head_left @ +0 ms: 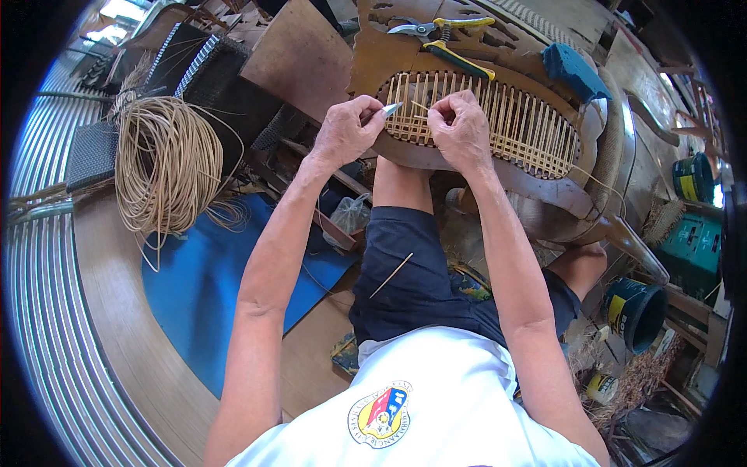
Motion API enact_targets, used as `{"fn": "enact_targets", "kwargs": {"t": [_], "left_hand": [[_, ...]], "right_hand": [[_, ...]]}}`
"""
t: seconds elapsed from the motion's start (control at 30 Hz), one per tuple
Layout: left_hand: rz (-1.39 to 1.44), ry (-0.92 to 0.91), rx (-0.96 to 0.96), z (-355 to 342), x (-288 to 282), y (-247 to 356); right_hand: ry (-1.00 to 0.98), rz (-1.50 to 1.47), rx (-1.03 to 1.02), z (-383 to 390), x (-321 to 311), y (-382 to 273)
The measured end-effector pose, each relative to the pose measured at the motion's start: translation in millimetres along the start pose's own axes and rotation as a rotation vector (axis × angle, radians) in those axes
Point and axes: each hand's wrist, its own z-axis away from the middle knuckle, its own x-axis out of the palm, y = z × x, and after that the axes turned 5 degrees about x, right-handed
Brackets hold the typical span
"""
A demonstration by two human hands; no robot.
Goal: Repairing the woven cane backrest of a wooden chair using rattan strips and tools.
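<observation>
Both hands are over a wooden chair panel (556, 188) with an oval opening strung with cane strands (510, 117). Cross strands are woven through along the near side of the opening. My left hand (346, 131), at the opening's left end, pinches a small pale pointed tool (394, 109); its exact kind is unclear. My right hand (463, 132) is closed, thumb against fingers, on a short thin cane strip (420, 105) whose tip points left toward the tool. Yellow-handled pruning shears (442, 45) lie on the panel beyond the opening.
A blue cloth (574, 71) rests on the panel's right side. At left, a big coil of cane (167, 167) hangs above a blue sheet (226, 296). A loose strip (391, 275) lies on my shorts. Dark buckets (636, 311) stand at right.
</observation>
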Motion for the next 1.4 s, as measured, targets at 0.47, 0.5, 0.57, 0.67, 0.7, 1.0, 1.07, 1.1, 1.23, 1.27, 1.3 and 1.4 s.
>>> {"fn": "enact_targets", "kwargs": {"t": [0.47,0.5,0.57,0.67,0.7,1.0,1.07,1.1,1.23,1.27,1.3,1.4], "left_hand": [[-0.442,-0.180,-0.084,-23.5,-12.7,38.9],[-0.450,-0.206,-0.044,-27.6,-13.2,37.3],[-0.457,-0.228,-0.004,-33.2,-13.3,32.4],[-0.379,-0.246,0.037,-32.8,-12.7,22.9],[-0.368,-0.231,0.055,-30.6,-11.3,19.8],[-0.336,-0.203,0.054,-30.6,-8.6,15.2],[-0.307,-0.202,0.030,-30.6,-8.4,17.3],[-0.302,-0.172,0.000,-30.9,-6.4,19.1],[-0.331,-0.063,-0.022,-12.2,-10.6,21.2],[-0.328,-0.064,-0.018,-3.7,-13.8,18.4],[-0.303,-0.034,-0.074,8.7,-20.5,11.1],[-0.269,0.256,-0.311,51.6,-43.3,-50.6]], "right_hand": [[0.009,0.003,0.003,-0.2,3.0,-3.1],[0.009,0.004,0.002,-0.7,3.0,-3.8],[0.017,0.111,-0.047,-2.7,2.9,-4.4],[0.007,0.190,-0.095,-2.1,3.9,-11.3],[0.005,0.191,-0.097,-2.8,5.4,-14.9],[-0.079,0.352,-0.146,-6.2,19.9,-26.4],[-0.078,0.348,-0.178,-5.2,23.9,-25.7],[-0.083,0.349,-0.181,-3.6,23.6,-24.6],[-0.086,0.289,-0.194,9.2,15.5,-21.1],[-0.091,0.278,-0.173,10.1,12.1,-18.0],[-0.150,0.273,-0.195,9.1,6.4,-14.3],[-0.293,0.170,-0.111,5.5,3.3,-27.7]]}}
